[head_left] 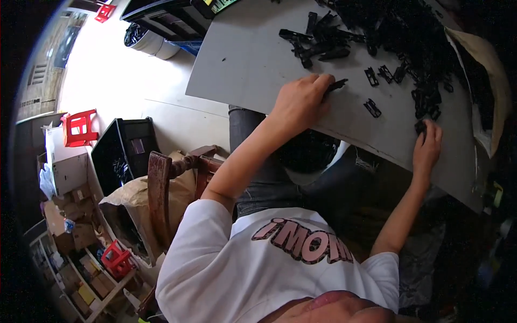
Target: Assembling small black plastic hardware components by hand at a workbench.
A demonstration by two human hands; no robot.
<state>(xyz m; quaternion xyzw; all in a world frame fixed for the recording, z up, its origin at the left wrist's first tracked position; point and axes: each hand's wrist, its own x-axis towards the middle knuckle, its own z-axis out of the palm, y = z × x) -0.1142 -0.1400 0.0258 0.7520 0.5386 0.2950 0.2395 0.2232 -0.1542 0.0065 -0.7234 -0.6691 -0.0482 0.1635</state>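
My left hand (302, 101) is closed around a slim black plastic part (337, 85), whose end sticks out past the fingers above the table's near edge. Farther right, my right hand (428, 144) has its thumb and fingertips on a small black plastic part (420, 127) at the near end of the heap. Between the hands lies a single black open-framed piece (371, 108), with a similar piece (371, 76) a little beyond it. A cluster of longer black parts (320, 40) rests on the far side. The large black heap (398, 27) spreads along the right.
The grey table (242, 64) carries a brown paper sack (476, 48) at its right edge. Below the near edge, a dark-filled tub (307, 153) stands between my legs. On the left are a wooden chair (159, 188), a black crate (141, 134) and a red stool (79, 128).
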